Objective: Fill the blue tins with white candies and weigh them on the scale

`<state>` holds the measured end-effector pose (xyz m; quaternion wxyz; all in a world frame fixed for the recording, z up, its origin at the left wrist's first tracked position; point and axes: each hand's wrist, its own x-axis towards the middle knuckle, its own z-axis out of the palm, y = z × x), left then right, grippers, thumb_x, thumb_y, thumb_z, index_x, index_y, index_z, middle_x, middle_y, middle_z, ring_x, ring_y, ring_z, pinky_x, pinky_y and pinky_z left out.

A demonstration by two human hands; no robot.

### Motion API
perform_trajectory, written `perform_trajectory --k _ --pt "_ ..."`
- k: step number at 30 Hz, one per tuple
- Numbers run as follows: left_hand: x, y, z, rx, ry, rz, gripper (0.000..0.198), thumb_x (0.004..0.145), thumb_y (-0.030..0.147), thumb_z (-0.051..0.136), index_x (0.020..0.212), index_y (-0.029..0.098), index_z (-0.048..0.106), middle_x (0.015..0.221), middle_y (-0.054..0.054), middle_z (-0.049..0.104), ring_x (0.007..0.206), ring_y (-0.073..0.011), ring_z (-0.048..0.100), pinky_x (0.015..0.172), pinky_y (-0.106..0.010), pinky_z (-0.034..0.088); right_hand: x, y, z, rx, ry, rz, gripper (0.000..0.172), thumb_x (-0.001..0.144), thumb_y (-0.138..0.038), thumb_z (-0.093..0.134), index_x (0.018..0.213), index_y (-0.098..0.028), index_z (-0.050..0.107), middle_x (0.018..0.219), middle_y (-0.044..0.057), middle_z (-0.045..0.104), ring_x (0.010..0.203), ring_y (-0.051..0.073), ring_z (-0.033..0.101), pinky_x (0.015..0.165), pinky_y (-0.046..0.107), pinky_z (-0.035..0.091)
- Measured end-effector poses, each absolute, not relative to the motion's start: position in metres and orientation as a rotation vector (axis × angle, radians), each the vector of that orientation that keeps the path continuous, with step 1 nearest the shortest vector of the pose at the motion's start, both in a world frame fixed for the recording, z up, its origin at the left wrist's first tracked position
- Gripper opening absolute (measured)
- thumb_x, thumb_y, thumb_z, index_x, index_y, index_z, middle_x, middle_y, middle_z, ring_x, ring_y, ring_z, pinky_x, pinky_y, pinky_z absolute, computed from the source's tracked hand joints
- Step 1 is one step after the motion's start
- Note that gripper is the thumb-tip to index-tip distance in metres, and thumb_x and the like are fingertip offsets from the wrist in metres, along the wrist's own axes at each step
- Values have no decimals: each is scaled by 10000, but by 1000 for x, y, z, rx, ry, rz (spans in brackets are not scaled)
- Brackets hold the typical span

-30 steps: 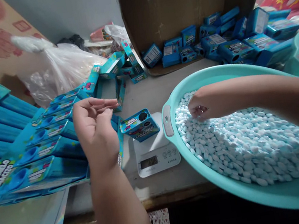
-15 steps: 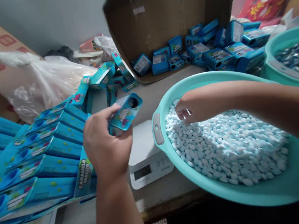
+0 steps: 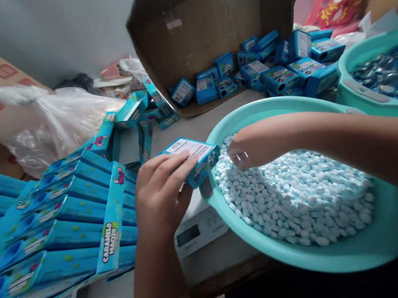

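My left hand (image 3: 160,191) grips a small blue candy box (image 3: 195,157). The box is tipped over, its printed back panel facing up and its end reaching the rim of a turquoise basin (image 3: 272,105). Below the box sits a white kitchen scale (image 3: 199,228), partly covered by my hand and the box. The basin holds a heap of small white and pale-blue candies (image 3: 301,203). At the heap's left side is my right hand (image 3: 248,148), palm down with its fingers curled in; what they hold, if anything, is hidden.
Blue display trays of boxes (image 3: 69,223) cover the left. Behind, a cardboard box (image 3: 199,20) lies open on its side, with several blue candy boxes (image 3: 279,78) in and before it. A second turquoise basin (image 3: 358,90) holds shiny blue-wrapped pieces. A clear plastic bag (image 3: 57,112) stands back left.
My left hand has moved right and turned the candy box over, from its round opening showing to its back panel facing up by the basin's rim. My right hand stays at the candies.
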<state>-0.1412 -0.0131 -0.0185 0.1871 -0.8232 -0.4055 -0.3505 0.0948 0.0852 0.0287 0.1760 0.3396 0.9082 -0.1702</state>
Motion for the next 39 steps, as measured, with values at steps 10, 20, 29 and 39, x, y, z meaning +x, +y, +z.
perform_trajectory --k 10,20,29,39 --pt "-177 -33 -6 -2251 -2589 -992 480 759 396 769 1181 255 590 1030 -47 716 846 -247 725 668 -342 587 99 92 21 974 2568 -530 280 880 -441 625 1083 -282 732 1009 19 737 744 182 603 604 285 325" --pt "-156 -37 2 -1981 -2133 -1597 424 898 455 698 1248 220 651 1276 -101 701 1198 -261 664 1038 -432 529 101 100 6 937 2544 -520 386 794 -484 716 1121 -280 708 1048 22 714 783 199 613 602 290 341" --pt "-155 -34 3 -1706 -2046 -1281 298 974 427 588 1046 169 719 1061 -94 741 1026 -260 687 963 -427 529 97 95 11 973 2467 -436 281 775 -405 736 1009 -249 720 939 26 715 716 192 579 592 296 335" --pt "-154 -34 4 -1736 -2071 -1282 266 966 430 594 1014 194 708 1038 -71 743 1016 -247 689 960 -408 523 103 98 7 931 2480 -529 183 693 -208 659 852 -258 736 793 8 709 641 176 552 581 311 313"
